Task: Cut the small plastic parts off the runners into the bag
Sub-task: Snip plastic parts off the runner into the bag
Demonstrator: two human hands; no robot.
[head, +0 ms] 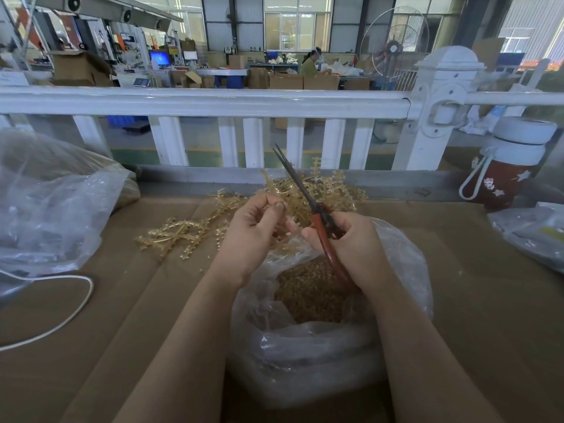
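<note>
My right hand [351, 242] grips red-handled scissors [317, 215] whose dark blades point up and away, nearly closed. My left hand [253, 227] pinches a thin amber runner piece [290, 222] between thumb and fingers, just left of the scissor handles. Both hands hover over an open clear plastic bag [406, 270] holding a heap of small amber cut parts [308, 294]. A pile of amber runners [332, 187] lies behind the hands. More runners [180, 236] are spread on the cardboard to the left.
Brown cardboard [476, 300] covers the table. A large crumpled clear bag [52, 209] sits at left with a white cable [73, 309] in front. A red bottle with a white lid [512, 166] and another plastic bag [531, 233] stand at right. A white railing [213, 102] runs behind.
</note>
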